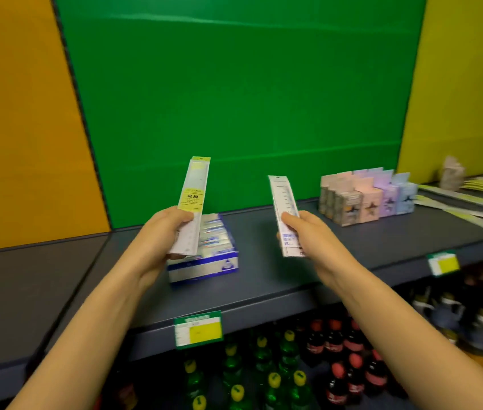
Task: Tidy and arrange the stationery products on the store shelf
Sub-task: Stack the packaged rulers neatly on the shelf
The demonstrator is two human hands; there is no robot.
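Head view looks down on both my hands, each gripping one packaged ruler above the shelf (278, 279). My left hand (169, 232) curls round the lower half of the yellow-label ruler (196, 184), thumb across its front. My right hand (308, 232) pinches the white ruler (283, 196) near its lower end, thumb on its face. Both rulers stand nearly upright, long axes pointing up and away from me, tops leaning slightly apart.

As I judge it, the move ahead turns on the loose rulers (465, 202), which lie flat on the shelf well to the right of my right hand. Their long axes run along the shelf, roughly crosswise to the two I hold. My right hand is plainly the nearer one, and my left would have to cross over. To match that pile I would need to tip each ruler flat and turn it sideways.

Between my right hand and that pile stands a cluster of pastel boxes (364, 202), upright and close together, so a low sweep rightward could knock them; going over or in front looks safer. Just beyond and beneath my left hand sits a blue-and-white box (205, 269) of small packets, close enough that the ruler's bottom end overlaps it in view; whether they touch I cannot tell. Below both hands, price tags (199, 329) hang on the shelf edge, with bottles (287, 350) underneath.
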